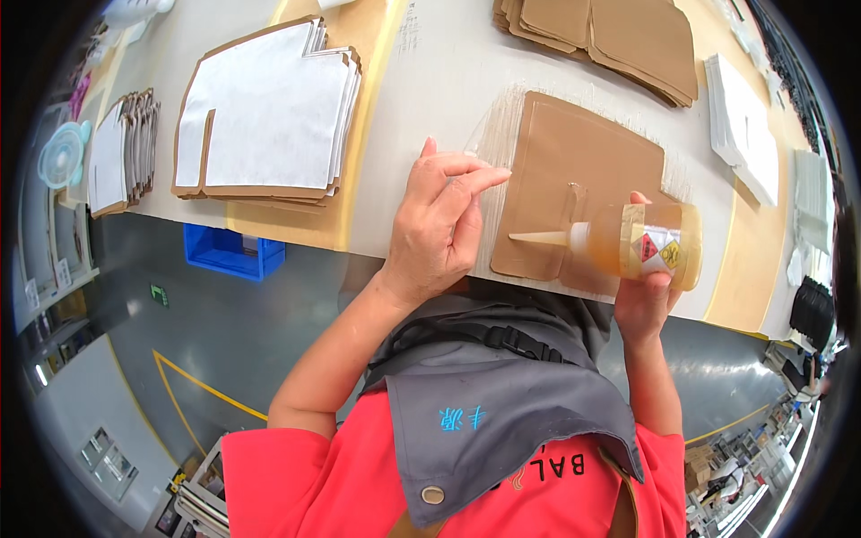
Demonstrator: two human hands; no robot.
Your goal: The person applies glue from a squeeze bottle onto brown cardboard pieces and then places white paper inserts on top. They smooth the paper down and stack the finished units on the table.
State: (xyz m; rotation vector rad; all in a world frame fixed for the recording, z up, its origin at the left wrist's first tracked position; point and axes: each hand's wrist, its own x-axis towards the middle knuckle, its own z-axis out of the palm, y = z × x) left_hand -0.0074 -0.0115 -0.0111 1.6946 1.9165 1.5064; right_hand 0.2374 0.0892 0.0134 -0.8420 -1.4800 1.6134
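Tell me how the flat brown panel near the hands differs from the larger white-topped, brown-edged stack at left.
The flat brown panel shows a brown face; the larger white-topped, brown-edged stack shows a white one. The panel looks single; the stack has several layers. Both lie flat and have a stepped corner.

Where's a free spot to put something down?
The biggest free patch of table is between the big white-topped pile and the left hand. A smaller one is between the brown panel and the white stack. The panel is crowded: the right hand holds a bottle over it.
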